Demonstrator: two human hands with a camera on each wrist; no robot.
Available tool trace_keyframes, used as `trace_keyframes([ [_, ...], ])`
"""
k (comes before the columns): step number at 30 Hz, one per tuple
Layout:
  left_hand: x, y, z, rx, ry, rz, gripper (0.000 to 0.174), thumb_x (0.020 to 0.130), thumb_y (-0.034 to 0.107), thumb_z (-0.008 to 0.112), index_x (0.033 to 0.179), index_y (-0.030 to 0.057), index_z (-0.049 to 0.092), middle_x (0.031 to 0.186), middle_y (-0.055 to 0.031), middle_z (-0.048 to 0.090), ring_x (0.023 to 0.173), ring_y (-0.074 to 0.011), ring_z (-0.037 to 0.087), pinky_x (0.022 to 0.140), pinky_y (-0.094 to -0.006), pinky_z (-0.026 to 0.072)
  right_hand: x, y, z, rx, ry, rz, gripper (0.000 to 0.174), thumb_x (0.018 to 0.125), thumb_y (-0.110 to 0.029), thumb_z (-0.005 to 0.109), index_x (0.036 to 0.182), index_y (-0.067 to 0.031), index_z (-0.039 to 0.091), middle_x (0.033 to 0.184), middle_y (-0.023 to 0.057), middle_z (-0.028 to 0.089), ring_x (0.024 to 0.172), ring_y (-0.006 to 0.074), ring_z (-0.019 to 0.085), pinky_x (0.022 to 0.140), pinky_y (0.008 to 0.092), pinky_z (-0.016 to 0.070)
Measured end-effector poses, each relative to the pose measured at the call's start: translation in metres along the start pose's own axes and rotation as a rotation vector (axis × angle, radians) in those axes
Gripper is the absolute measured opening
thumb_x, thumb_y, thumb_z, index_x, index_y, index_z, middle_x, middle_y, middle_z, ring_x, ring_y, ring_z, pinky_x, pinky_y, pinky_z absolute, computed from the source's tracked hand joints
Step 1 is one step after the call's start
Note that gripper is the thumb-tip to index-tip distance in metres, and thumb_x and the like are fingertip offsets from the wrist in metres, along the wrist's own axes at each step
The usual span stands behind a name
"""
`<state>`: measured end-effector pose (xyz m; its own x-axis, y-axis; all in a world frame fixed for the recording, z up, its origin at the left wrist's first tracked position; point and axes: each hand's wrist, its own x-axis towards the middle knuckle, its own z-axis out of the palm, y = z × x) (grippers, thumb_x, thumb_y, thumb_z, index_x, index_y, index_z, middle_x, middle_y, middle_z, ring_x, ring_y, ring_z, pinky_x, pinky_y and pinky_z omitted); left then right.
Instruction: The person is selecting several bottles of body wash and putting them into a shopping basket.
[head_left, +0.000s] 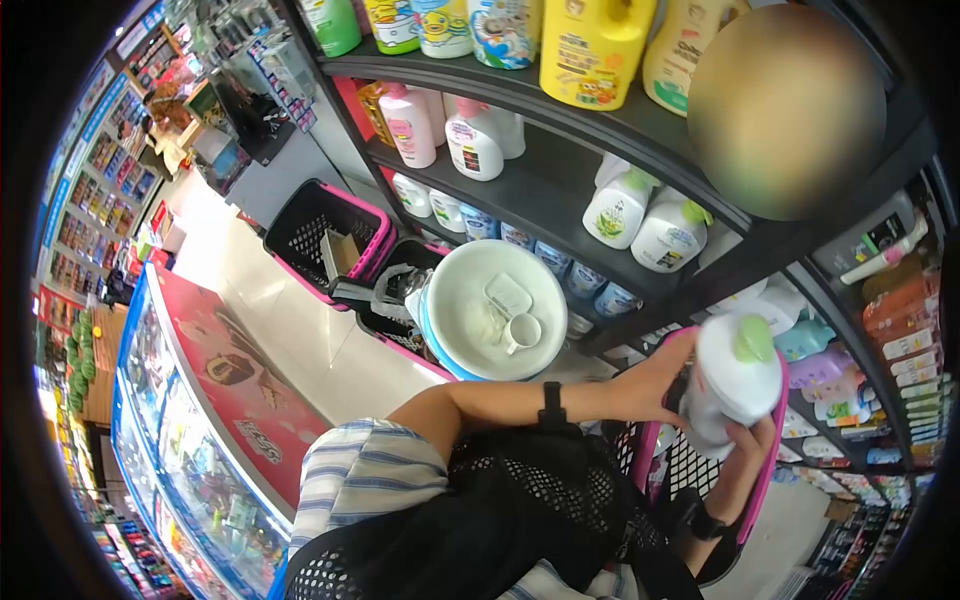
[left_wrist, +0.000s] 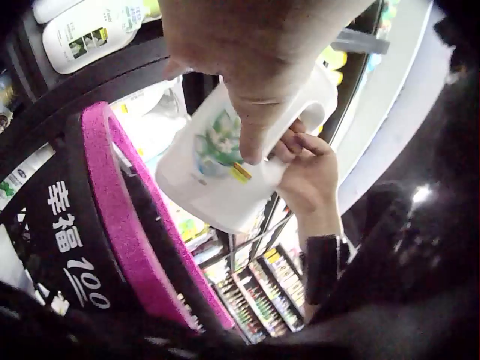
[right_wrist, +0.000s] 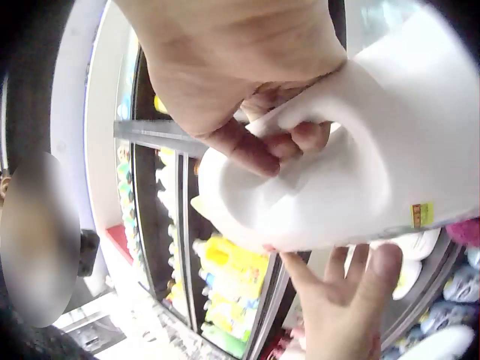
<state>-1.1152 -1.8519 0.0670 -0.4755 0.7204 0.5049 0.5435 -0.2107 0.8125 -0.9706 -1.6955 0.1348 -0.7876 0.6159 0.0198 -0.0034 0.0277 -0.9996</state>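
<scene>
Between both hands a white detergent bottle (head_left: pixel 735 375) with a green cap is held above a shopping basket. Its label in the left wrist view carries a white flower with green leaves and a small yellow tag. The left hand (head_left: pixel 648 388) grips one side of the bottle (left_wrist: pixel 217 161), thumb lying across the label. Fingers of the right hand (right_wrist: pixel 247 82) curl through the bottle's handle (right_wrist: pixel 367 142). Under the bottle, a black mesh basket (head_left: pixel 770 470) shows its pink rim. Each wrist wears a black band.
Dark shelves hold similar white bottles (head_left: pixel 617 210), yellow jugs (head_left: pixel 595 50) and pink bottles (head_left: pixel 408 125). A white basin (head_left: pixel 445 310) with a mug (head_left: pixel 523 332) in it stands at centre, beside another pink-rimmed basket (head_left: pixel 383 245). A glass-topped freezer (head_left: pixel 215 470) runs along the left.
</scene>
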Motion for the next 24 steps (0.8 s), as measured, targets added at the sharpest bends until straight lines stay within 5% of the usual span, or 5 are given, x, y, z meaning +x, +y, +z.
trace_keyframes([
  [2, -0.009, 0.001, -0.010, -0.246, 0.173, -0.208, 0.153, 0.052, 0.022, 0.094, 0.144, 0.0007, -0.026, 0.154, -0.0268, 0.008, 0.144, -0.0329, 0.014, 0.117, -0.0421, 0.0148, 0.016, -0.004, 0.045, -0.111, -0.185, -0.012, 0.044, 0.072, -0.002, 0.058, 0.115, 0.0059, 0.061, 0.109, 0.0093, 0.065, 0.101, 0.0191, 0.060, 0.093, 0.0313, 0.0428],
  [5, -0.023, -0.023, -0.042, -0.281, 0.430, -0.236, 0.151, 0.055, 0.024, 0.094, 0.145, 0.0050, -0.025, 0.153, -0.0224, 0.012, 0.142, -0.0287, 0.017, 0.115, -0.0397, 0.0187, 0.020, 0.028, 0.116, -0.107, -0.392, -0.054, 0.035, 0.080, -0.004, 0.059, 0.114, 0.0035, 0.060, 0.105, 0.0058, 0.063, 0.098, 0.0133, 0.056, 0.089, 0.0272, 0.0426],
  [15, -0.088, -0.063, -0.136, -0.675, 0.400, -0.518, 0.095, 0.061, 0.008, 0.085, 0.141, 0.0039, 0.034, 0.132, -0.0093, 0.051, 0.124, -0.0195, 0.046, 0.105, -0.0359, 0.0370, 0.032, 0.048, 0.200, -0.116, -0.834, -0.025, 0.044, 0.080, -0.007, 0.061, 0.122, 0.0007, 0.050, 0.101, 0.0071, 0.059, 0.093, 0.0129, 0.054, 0.084, 0.0290, 0.0428],
  [19, -0.078, -0.075, -0.150, -0.476, 0.485, -0.478, 0.092, 0.064, 0.013, 0.084, 0.140, 0.0046, 0.034, 0.131, -0.0098, 0.052, 0.124, -0.0207, 0.048, 0.104, -0.0364, 0.0389, 0.045, 0.042, 0.206, -0.179, -0.845, 0.022, 0.050, 0.081, -0.009, 0.063, 0.128, 0.0019, 0.049, 0.118, 0.0078, 0.055, 0.111, 0.0149, 0.051, 0.096, 0.0306, 0.0393],
  [24, -0.058, -0.088, -0.178, -0.080, 0.601, -0.375, 0.094, 0.063, 0.019, 0.085, 0.140, 0.0046, 0.034, 0.129, -0.0145, 0.053, 0.122, -0.0267, 0.049, 0.102, -0.0390, 0.0391, 0.039, 0.026, 0.179, -0.419, -0.615, -0.279, 0.047, 0.082, -0.004, 0.064, 0.126, 0.0006, 0.050, 0.127, 0.0131, 0.050, 0.122, 0.0186, 0.048, 0.100, 0.0356, 0.0411],
])
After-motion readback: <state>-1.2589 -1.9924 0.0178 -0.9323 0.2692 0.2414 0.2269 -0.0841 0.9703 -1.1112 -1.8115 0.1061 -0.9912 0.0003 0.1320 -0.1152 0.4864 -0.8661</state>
